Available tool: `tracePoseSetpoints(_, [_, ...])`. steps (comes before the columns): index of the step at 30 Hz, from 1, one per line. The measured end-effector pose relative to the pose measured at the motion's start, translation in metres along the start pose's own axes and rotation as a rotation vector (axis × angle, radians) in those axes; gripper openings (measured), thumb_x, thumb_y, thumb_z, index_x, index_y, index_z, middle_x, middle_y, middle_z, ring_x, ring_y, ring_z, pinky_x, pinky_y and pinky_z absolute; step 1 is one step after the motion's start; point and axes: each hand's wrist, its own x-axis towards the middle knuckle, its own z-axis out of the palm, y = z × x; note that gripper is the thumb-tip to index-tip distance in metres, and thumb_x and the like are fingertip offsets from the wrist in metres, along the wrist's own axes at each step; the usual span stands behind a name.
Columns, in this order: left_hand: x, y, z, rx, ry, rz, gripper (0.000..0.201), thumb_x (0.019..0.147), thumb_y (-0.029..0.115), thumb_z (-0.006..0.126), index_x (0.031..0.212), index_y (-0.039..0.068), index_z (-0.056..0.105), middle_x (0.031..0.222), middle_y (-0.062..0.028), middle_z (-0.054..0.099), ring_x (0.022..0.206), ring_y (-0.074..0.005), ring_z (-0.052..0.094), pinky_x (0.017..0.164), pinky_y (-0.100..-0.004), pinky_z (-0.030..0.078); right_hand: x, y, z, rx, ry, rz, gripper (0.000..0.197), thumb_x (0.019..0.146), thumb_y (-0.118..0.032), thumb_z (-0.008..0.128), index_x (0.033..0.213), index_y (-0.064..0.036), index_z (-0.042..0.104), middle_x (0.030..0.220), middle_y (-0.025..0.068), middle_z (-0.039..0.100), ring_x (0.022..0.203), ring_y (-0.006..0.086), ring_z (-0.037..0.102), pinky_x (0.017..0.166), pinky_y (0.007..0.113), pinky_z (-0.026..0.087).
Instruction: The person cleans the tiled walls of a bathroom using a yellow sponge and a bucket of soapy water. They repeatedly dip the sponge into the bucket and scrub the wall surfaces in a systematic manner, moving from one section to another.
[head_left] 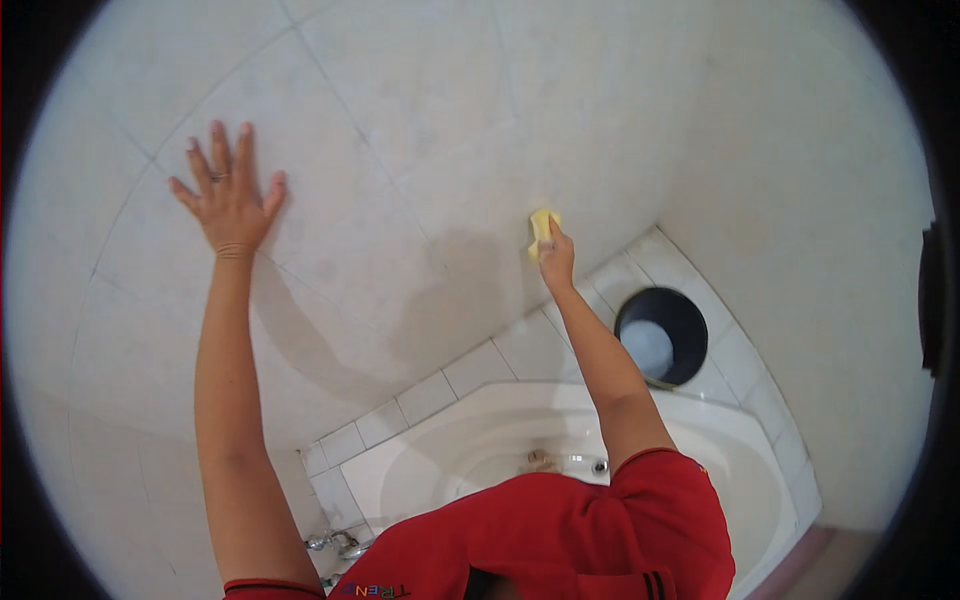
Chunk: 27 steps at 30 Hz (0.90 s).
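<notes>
Right hand [556, 256] clasps a yellow, waisted foam sponge [541, 224] against the cream tiled wall [600, 130] right of the frame's centre, while the left hand [232, 204], well apart, splayed at upper left, should help keep pressure even.

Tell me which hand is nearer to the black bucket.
The right. The right hand, gripping a yellow sponge against the tiled wall, is up and left of the black bucket; the left hand is spread on the wall much farther left.
</notes>
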Motion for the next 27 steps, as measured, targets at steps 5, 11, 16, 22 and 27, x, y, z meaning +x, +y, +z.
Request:
tracePoseSetpoints(5, [-0.01,-0.01,-0.008,-0.048,0.048,0.062,0.054,0.088,0.056,0.042,0.139,0.041,0.034,0.153,0.0,0.017,0.14,-0.0275,0.009,0.102,-0.0638,-0.005,-0.069,0.126,-0.106,-0.045,0.05,0.595,0.054,0.08,-0.012,0.057,0.131,0.0001,0.043,0.11,0.0248,0.06,0.101,0.0343,0.06,0.088,0.041,0.046])
tracePoseSetpoints(11, [-0.052,0.034,0.009,-0.077,-0.051,0.007,0.05,0.092,0.051,0.04,0.14,0.04,0.032,0.154,-0.0014,0.01,0.14,-0.0326,0.006,0.097,-0.0712,-0.004,-0.13,0.212,-0.202,-0.432,-0.021,0.624,0.061,0.082,-0.025,0.058,0.134,0.0001,0.038,0.116,0.0281,0.055,0.107,0.0383,0.055,0.091,0.041,0.044])
tracePoseSetpoints(16, [-0.121,0.083,-0.015,-0.139,-0.499,0.018,0.066,0.082,0.036,0.06,0.141,0.035,0.031,0.152,-0.0054,0.017,0.139,-0.034,0.014,0.099,-0.0704,0.007,-0.169,0.172,-0.246,-0.711,-0.626,0.624,0.063,0.076,-0.033,0.064,0.131,-0.0069,0.046,0.118,0.0239,0.056,0.11,0.0364,0.054,0.096,0.037,0.042])
tracePoseSetpoints(22, [-0.241,0.137,-0.06,-0.412,-0.893,-0.013,0.073,0.078,0.03,0.065,0.142,0.023,0.03,0.152,-0.0079,0.019,0.139,-0.0334,0.014,0.102,-0.068,0.004,-0.198,0.135,-0.288,-0.946,-0.757,0.676,0.063,0.076,-0.022,0.063,0.135,-0.0192,0.04,0.143,0.0061,0.037,0.133,0.0246,0.033,0.107,0.055,0.019])
tracePoseSetpoints(27, [-0.358,0.15,-0.115,-0.474,-1.224,-0.094,0.073,0.076,0.03,0.067,0.14,0.018,0.034,0.15,-0.0136,0.021,0.138,-0.0382,0.013,0.101,-0.0696,0.002,-0.213,0.141,-0.308,-1.095,-0.73,0.566,0.053,0.081,-0.017,0.056,0.132,-0.0164,0.043,0.143,0.0075,0.034,0.131,0.0254,0.035,0.108,0.056,0.017])
